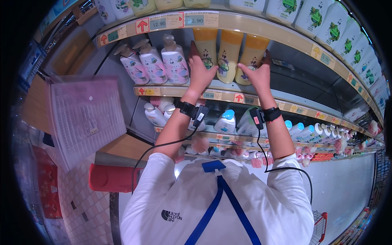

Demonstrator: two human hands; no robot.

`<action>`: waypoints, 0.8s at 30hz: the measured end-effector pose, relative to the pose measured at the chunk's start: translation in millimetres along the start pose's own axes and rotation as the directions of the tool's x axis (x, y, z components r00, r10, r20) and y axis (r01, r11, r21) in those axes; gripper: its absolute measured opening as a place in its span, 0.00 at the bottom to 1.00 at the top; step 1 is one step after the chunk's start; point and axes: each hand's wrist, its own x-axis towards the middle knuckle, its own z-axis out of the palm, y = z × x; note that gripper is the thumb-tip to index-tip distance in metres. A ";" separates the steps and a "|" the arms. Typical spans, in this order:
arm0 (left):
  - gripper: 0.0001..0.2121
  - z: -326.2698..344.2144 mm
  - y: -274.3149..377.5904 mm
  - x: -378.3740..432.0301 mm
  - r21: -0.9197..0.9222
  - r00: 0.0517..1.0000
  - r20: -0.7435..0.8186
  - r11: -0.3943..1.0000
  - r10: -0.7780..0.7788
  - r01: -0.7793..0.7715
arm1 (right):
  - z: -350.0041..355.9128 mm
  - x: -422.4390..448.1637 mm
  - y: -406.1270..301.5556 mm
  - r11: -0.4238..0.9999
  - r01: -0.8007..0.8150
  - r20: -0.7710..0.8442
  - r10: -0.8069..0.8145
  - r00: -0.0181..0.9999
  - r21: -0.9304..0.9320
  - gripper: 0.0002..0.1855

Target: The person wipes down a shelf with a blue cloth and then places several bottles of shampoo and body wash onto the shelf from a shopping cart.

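Three yellow bottles with orange caps stand in a row on a store shelf. My left hand (200, 72) is around the left yellow bottle (205, 46), fingers along its far-left side and thumb at its right. The middle yellow bottle (228, 55) stands between my hands, close to my left thumb. My right hand (257, 75) grips the right yellow bottle (252, 50), thumb across its front and fingertips on its right side. Beside my left hand are three white and pink pump bottles, the nearest pump bottle (174, 62) just left of my wrist.
A shelf edge with price tags (180, 92) runs below my hands, and another shelf edge (245, 19) curves above. A clear plastic document sleeve (88, 113) hangs at left. Lower shelves hold white bottles (225, 124). A red bin (111, 179) stands at lower left, a shopping cart (320, 226) at lower right.
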 end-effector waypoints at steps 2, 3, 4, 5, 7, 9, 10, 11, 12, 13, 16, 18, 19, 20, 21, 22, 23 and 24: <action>0.51 -0.9 -3.5 0.1 0.026 1.000 0.007 1.000 -0.009 0.009 | -8.7 4.0 -5.7 0.983 0.050 -0.134 -0.074 0.988 -0.175 0.48; 0.51 -4.0 -8.7 -4.3 0.016 1.000 -0.001 0.999 -0.027 0.027 | -22.4 12.2 -35.4 0.986 0.105 -0.102 -0.118 0.988 -0.128 0.41; 0.50 -3.5 -9.5 -6.9 -0.004 0.999 0.000 0.999 -0.039 0.039 | -37.6 20.7 -56.8 0.984 0.155 -0.081 -0.162 0.983 -0.091 0.34; 0.50 -1.1 -9.8 -6.9 -0.011 0.999 0.010 0.999 -0.040 0.041 | -44.5 30.6 -63.3 0.984 0.147 -0.082 -0.155 0.984 -0.100 0.34; 0.49 3.9 -10.3 -6.7 0.040 1.000 -0.014 0.999 -0.025 0.026 | -46.5 55.5 -63.3 0.731 0.567 0.237 -0.516 0.823 -0.379 0.24; 0.49 3.9 -5.2 -5.6 0.028 0.997 0.009 0.997 -0.072 0.072 | -43.4 62.7 -71.0 0.724 0.575 0.295 -0.495 0.818 -0.381 0.25; 0.49 2.8 -3.2 -2.9 0.027 0.993 0.020 0.993 -0.115 0.114 | -42.6 63.4 -79.3 0.709 0.563 0.375 -0.429 0.822 -0.424 0.25; 0.49 2.9 -3.8 -3.4 0.021 0.993 0.014 0.993 -0.116 0.115 | -40.2 63.5 -86.0 0.690 0.555 0.448 -0.357 0.820 -0.466 0.26; 0.49 2.2 -2.9 -4.7 0.037 0.996 -0.006 0.995 -0.094 0.094 | -36.9 61.8 -89.9 0.697 0.516 0.457 -0.295 0.839 -0.497 0.28; 0.49 1.6 -2.3 -5.3 0.054 0.997 -0.026 0.996 -0.072 0.073 | -32.9 63.6 -87.5 0.693 0.521 0.458 -0.300 0.837 -0.498 0.28; 0.49 0.6 2.7 -2.8 0.073 0.995 -0.031 0.993 -0.094 0.096 | -18.1 77.9 -78.1 0.629 0.594 0.437 -0.409 0.801 -0.502 0.30; 0.49 -3.1 8.2 -2.0 0.082 0.989 -0.003 0.985 -0.150 0.149 | -12.3 87.0 -75.8 0.743 0.557 0.541 -0.315 0.780 -0.372 0.29; 0.49 -4.7 10.3 -0.2 0.095 0.978 0.027 0.974 -0.207 0.203 | -10.8 88.9 -74.2 0.740 0.560 0.538 -0.320 0.780 -0.372 0.29; 0.49 -4.8 10.6 2.4 0.094 0.979 0.023 0.975 -0.202 0.199 | -10.0 90.4 -71.4 0.720 0.574 0.547 -0.321 0.774 -0.390 0.28; 0.49 -7.7 9.3 0.3 0.108 0.976 0.047 0.973 -0.211 0.205 | -7.0 88.4 -74.8 0.703 0.589 0.562 -0.320 0.762 -0.398 0.27; 0.49 -10.1 8.1 -1.5 0.121 0.973 0.071 0.970 -0.220 0.211 | -4.5 90.6 -78.4 0.705 0.593 0.566 -0.325 0.758 -0.390 0.27; 0.49 -11.1 7.1 -1.4 0.127 0.972 0.066 0.968 -0.226 0.217 | -2.9 95.6 -81.9 0.760 0.512 0.613 -0.192 0.766 -0.401 0.26; 0.48 -12.4 11.0 1.0 0.125 0.960 0.086 0.959 -0.266 0.255 | -1.5 98.0 -85.7 0.802 0.423 0.653 -0.055 0.755 -0.422 0.25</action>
